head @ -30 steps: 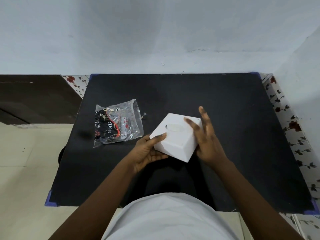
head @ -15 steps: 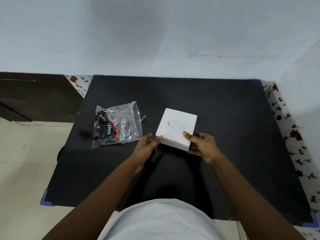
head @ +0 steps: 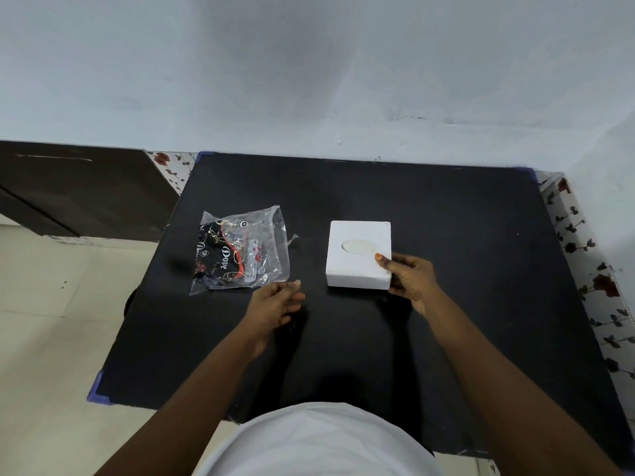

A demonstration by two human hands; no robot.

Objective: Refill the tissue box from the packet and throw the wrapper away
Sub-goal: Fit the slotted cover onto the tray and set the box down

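Note:
A square white tissue box [head: 354,266] with an oval opening on top lies flat on the black table [head: 446,235]. My right hand [head: 409,278] grips its near right corner, thumb on the top face. To the left lies a clear plastic wrapper [head: 240,250] with black and red print, flat and crumpled. My left hand [head: 276,302] hovers over the table between wrapper and box, fingers loosely apart, holding nothing, close to the wrapper's near right corner.
The table stands against a pale wall. A dark wooden cabinet [head: 75,190] is at the left, with light floor tiles [head: 51,321] below it. A floral-patterned surface [head: 591,269] runs along the table's right edge.
The box went from tilted and held by both hands to flat on the table. My left hand let go and drifted left toward the wrapper; the right keeps its hold.

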